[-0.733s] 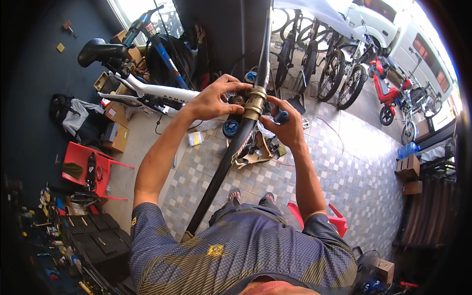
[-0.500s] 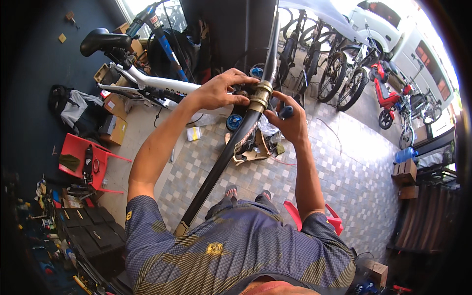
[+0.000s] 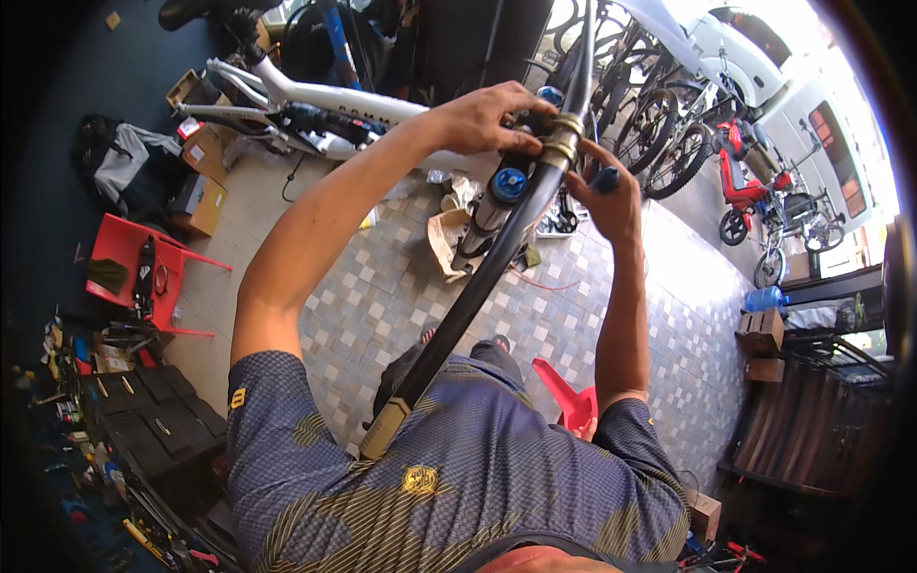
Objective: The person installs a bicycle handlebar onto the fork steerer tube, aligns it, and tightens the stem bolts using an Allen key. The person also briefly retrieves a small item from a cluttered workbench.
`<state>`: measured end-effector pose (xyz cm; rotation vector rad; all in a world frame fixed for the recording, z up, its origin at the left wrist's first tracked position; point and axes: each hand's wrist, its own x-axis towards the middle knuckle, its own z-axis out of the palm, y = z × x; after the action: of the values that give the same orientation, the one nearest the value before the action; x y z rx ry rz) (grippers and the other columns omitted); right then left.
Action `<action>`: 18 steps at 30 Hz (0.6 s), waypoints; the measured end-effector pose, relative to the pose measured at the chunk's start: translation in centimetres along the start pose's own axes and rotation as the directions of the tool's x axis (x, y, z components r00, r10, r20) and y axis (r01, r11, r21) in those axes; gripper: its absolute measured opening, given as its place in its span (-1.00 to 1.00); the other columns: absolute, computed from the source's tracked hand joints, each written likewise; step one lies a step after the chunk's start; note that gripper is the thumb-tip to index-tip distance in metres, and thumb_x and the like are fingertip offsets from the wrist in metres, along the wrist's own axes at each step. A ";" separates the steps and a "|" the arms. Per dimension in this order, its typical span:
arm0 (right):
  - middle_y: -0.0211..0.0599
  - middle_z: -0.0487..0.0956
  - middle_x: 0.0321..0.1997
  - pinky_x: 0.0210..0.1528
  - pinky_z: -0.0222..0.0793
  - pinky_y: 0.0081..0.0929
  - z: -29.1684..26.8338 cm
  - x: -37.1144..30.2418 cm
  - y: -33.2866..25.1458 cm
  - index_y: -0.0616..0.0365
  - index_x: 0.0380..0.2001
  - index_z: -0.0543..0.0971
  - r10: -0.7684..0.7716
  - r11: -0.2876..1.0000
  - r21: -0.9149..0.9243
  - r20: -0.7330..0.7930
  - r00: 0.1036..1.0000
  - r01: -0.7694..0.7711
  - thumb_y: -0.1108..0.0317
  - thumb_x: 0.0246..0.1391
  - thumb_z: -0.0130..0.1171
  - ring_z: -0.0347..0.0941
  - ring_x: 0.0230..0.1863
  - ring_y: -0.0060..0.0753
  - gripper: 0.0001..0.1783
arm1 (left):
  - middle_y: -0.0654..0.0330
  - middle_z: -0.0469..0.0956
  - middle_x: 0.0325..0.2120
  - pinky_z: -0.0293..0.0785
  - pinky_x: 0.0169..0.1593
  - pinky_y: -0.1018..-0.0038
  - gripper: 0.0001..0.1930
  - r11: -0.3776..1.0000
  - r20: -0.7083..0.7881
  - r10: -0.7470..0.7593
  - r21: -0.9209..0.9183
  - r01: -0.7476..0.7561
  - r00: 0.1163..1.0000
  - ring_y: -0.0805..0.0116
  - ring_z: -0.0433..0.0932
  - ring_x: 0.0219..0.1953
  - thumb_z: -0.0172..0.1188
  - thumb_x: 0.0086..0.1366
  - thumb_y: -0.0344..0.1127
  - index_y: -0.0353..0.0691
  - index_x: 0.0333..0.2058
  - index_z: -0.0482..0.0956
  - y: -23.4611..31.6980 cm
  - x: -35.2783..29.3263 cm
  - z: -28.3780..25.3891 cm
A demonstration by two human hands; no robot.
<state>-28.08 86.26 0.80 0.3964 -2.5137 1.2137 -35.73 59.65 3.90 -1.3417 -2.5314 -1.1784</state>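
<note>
Left hand (image 3: pixel 492 119): finger and thumb spread moderately, tips against the left side of the clamp (image 3: pixel 562 143); whether they pinch it cannot be told. Right hand (image 3: pixel 611 201): curled around a dark blue handle (image 3: pixel 606 180), with the index fingertip at the clamp's right side and the thumb just beside the bar (image 3: pixel 468 310). The clamp is a brass-coloured, ringed collar on the bar, located between the two hands.

From the grip, the bar runs away at the far end and slants back toward the wearer's left at the near end. Its near end carries a tan section (image 3: pixel 384 430) in front of the shirt (image 3: pixel 458 458).

Immediately below the grip is a fork leg (image 3: pixel 485 222) with a blue cap (image 3: pixel 509 183). A second blue cap (image 3: pixel 550 95) is just beyond the left fingertips. Torn cardboard (image 3: pixel 445 244) lies beside the fork leg.

Left of the grip: a white frame (image 3: pixel 334 107); farther out and nearer the wearer, a red chair (image 3: pixel 119 244). Right of and beyond the grip: parked bikes (image 3: pixel 659 129) and a red scooter (image 3: pixel 737 177).
</note>
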 end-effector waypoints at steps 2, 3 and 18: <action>-0.52 0.55 -0.45 -0.34 0.43 -0.55 -0.2 0.1 -0.1 0.03 0.15 0.63 0.024 0.999 -0.041 0.017 1.000 -0.023 0.29 -0.04 0.53 0.43 -0.43 -0.67 -0.38 | 0.04 0.50 0.13 0.38 0.33 0.18 -0.36 0.999 0.001 -0.001 -0.041 0.001 1.000 0.10 0.47 0.21 0.42 0.25 -0.02 -0.04 0.26 0.50 -0.4 0.1 0.3; -0.53 0.54 -0.46 -0.35 0.42 -0.56 -0.2 0.1 -0.3 0.04 0.16 0.62 0.054 0.997 -0.049 0.030 0.998 -0.053 0.30 -0.02 0.51 0.42 -0.44 -0.68 -0.39 | 0.04 0.51 0.13 0.39 0.33 0.18 -0.35 0.996 0.000 -0.026 -0.086 0.026 1.000 0.11 0.49 0.20 0.43 0.24 -0.02 -0.05 0.27 0.50 -0.7 0.1 0.6; -0.62 0.48 -0.50 -0.33 0.32 -0.54 -1.2 0.4 -1.8 0.18 0.21 0.58 0.111 0.985 -0.146 0.119 0.987 -0.093 0.22 0.08 0.42 0.31 -0.44 -0.72 -0.38 | -0.06 0.60 0.09 0.41 0.30 0.21 -0.24 0.998 -0.042 -0.016 -0.068 0.013 0.999 -0.01 0.54 0.19 0.44 0.16 0.17 -0.15 0.22 0.51 -0.8 -0.2 1.0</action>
<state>-27.57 86.10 2.88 0.3224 -2.7389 1.0699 -35.91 59.92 2.61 -1.2993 -2.4974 -1.2925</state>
